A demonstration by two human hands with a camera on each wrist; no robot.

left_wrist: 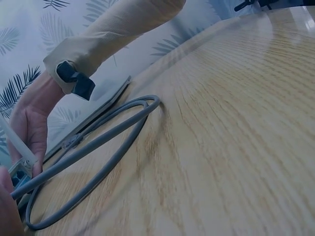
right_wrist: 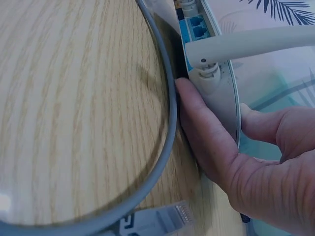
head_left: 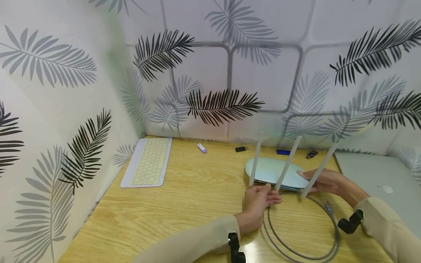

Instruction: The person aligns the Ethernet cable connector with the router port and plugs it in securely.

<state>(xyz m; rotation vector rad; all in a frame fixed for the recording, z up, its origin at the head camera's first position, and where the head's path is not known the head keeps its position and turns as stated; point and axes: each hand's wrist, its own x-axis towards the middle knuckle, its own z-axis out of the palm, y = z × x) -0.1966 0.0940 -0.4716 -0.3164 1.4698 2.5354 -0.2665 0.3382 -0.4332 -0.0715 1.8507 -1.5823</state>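
A pale, oval Wi-Fi router with three white antennas is tilted with its back edge, which carries ports, toward me. My right hand grips its right end, thumb on top and fingers underneath, as the right wrist view also shows. At the port side, my left hand pinches one end of a grey network cable. The fingers hide that end, so I cannot tell whether it sits in a port. The cable's other plug, clear plastic, lies loose on the table beneath my right wrist.
A white keyboard lies at the left. Along the back are a white-and-purple USB stick, a black one, a blue one and a dark one. A closed grey laptop lies at the right.
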